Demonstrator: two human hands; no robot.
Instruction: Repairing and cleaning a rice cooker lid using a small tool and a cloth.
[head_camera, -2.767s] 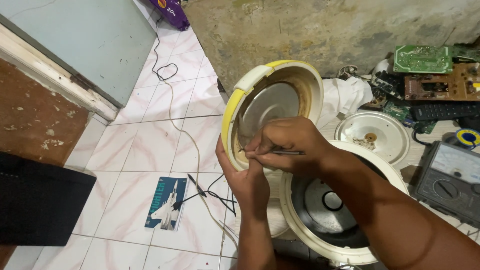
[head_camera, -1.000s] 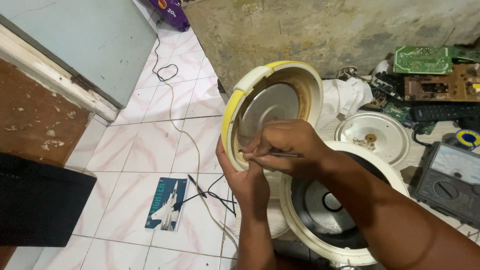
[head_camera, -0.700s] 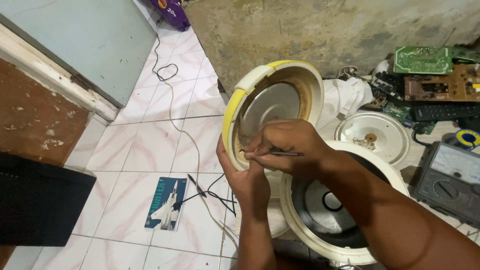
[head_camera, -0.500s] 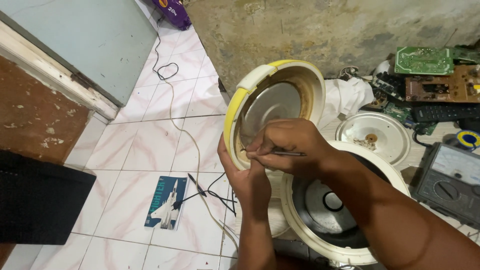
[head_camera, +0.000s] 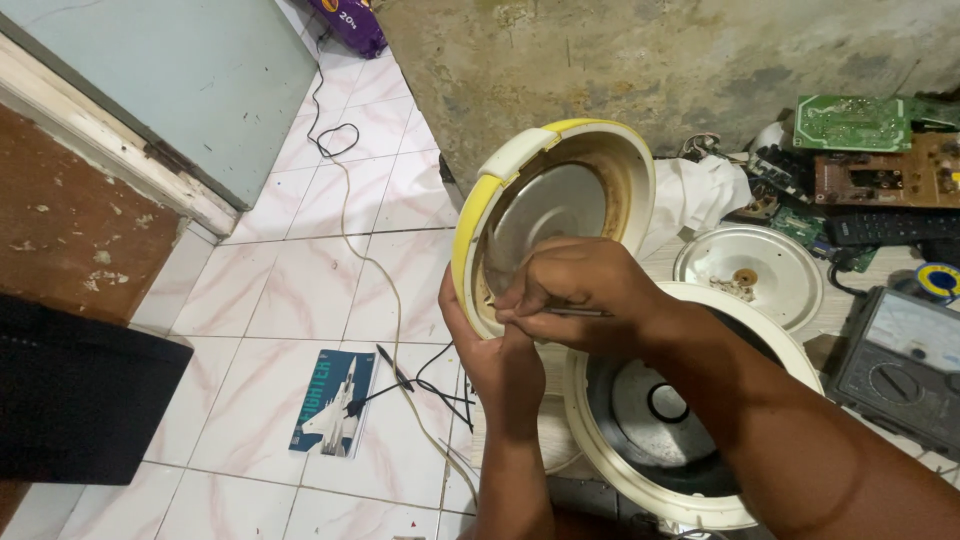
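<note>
From the head camera, the left hand (head_camera: 500, 355) grips the lower rim of a cream-and-yellow cooker lid (head_camera: 553, 215), held tilted above the white tiled floor (head_camera: 300, 290). The right hand (head_camera: 585, 290), fingers pinched shut, presses a thin metal tool (head_camera: 572, 312) against the lid's inner edge, just above the open cooker body (head_camera: 680, 420).

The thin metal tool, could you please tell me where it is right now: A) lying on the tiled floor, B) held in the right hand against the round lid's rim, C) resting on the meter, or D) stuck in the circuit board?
B: the right hand pinches the thin metal tool at the rim of the round lid, which the left hand steadies from below.
</note>
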